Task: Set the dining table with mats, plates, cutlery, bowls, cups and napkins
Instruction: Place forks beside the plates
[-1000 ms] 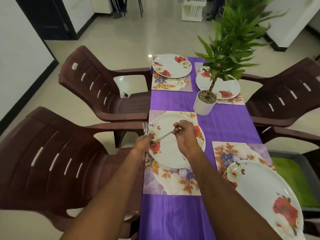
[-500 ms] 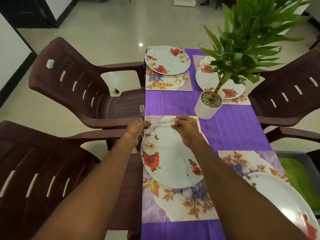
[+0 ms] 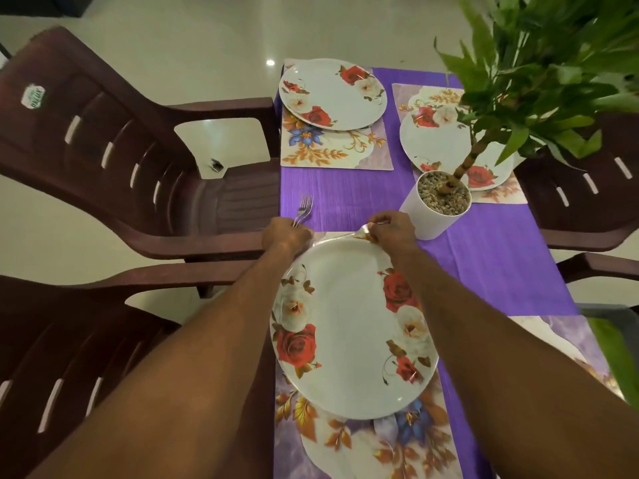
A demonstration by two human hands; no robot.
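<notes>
A white plate with red roses lies on a floral mat on the purple table runner. My left hand grips a bunch of forks at the table's left edge, tines pointing away. My right hand pinches the head end of a single fork, which lies crosswise just beyond the plate's far rim. Two more rose plates sit on mats at the far end.
A white pot with a green plant stands right of my right hand. Brown plastic chairs flank the table on both sides. Another floral mat lies at the near right.
Both hands moved from over the plate to its far rim. The single fork came off the plate and now lies along the mat beyond it. The view tilted down and closer.
</notes>
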